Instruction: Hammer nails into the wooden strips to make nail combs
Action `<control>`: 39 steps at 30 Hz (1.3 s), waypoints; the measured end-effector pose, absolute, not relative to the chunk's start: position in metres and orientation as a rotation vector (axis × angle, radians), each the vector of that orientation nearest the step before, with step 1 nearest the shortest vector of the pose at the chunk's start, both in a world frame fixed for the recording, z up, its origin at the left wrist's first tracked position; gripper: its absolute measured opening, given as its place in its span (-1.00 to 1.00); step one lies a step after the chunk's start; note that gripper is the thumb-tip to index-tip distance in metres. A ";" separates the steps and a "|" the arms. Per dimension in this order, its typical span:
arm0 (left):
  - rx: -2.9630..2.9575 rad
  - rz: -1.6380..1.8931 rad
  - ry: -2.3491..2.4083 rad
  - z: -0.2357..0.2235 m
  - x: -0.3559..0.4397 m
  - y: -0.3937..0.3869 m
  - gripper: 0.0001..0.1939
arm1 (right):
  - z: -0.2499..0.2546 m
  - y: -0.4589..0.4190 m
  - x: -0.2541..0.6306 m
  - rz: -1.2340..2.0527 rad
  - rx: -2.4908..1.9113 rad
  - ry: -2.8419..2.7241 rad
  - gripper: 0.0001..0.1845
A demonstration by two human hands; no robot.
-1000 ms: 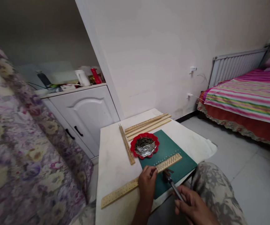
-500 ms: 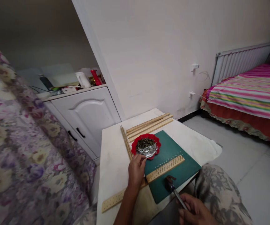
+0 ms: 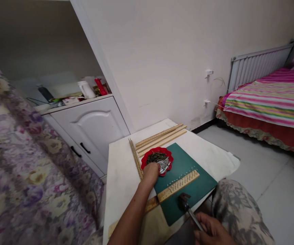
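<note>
A red scalloped dish (image 3: 168, 155) full of small metal nails (image 3: 159, 158) sits at the far corner of a green mat (image 3: 187, 160). My left hand (image 3: 150, 173) reaches into the dish, fingers curled down among the nails; what they pinch is hidden. A long wooden strip (image 3: 181, 182) studded with a row of upright nails lies across the mat. My right hand (image 3: 211, 231) grips the handle of a small hammer (image 3: 185, 203), its head hovering just above the mat's near edge.
Several bare wooden strips (image 3: 159, 136) lie at the back of the white table (image 3: 122, 177), and two more (image 3: 135, 158) run along its left. A floral sofa is at left, a white cabinet (image 3: 90, 126) behind, a striped bed (image 3: 269, 102) at right. My knee (image 3: 236, 207) is beside the table.
My left hand left the nailed strip and moved up and left into the red dish. The hammer in my right hand drew back slightly toward me.
</note>
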State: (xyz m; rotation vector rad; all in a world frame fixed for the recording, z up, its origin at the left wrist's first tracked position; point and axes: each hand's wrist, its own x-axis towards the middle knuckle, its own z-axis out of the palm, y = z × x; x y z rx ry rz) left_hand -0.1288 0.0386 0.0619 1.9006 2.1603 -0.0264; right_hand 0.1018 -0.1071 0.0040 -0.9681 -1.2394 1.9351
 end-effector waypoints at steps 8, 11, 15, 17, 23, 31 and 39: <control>2.062 -0.151 2.128 0.072 -0.126 0.034 -0.77 | 0.004 -0.108 0.101 1.927 -0.896 -1.242 -0.60; 2.097 -0.176 2.120 0.073 -0.126 0.035 -0.76 | -0.002 -0.107 0.100 1.914 -0.874 -1.247 -0.59; 2.125 -0.188 2.098 0.073 -0.127 0.039 -0.77 | -0.006 -0.107 0.100 1.904 -0.888 -1.260 -0.58; 2.145 -0.179 2.075 0.072 -0.130 0.040 -0.80 | -0.007 -0.108 0.100 1.906 -0.898 -1.249 -0.59; 2.202 -0.072 2.040 0.071 -0.139 0.036 -0.87 | -0.007 -0.109 0.099 1.887 -0.859 -1.252 -0.63; 2.229 0.408 2.050 0.080 -0.130 -0.010 -0.83 | -0.007 -0.111 0.099 1.863 -0.850 -1.256 -0.62; 2.027 0.808 1.490 0.011 -0.080 -0.112 -0.84 | 0.016 -0.113 0.103 1.649 -0.917 -1.136 -0.68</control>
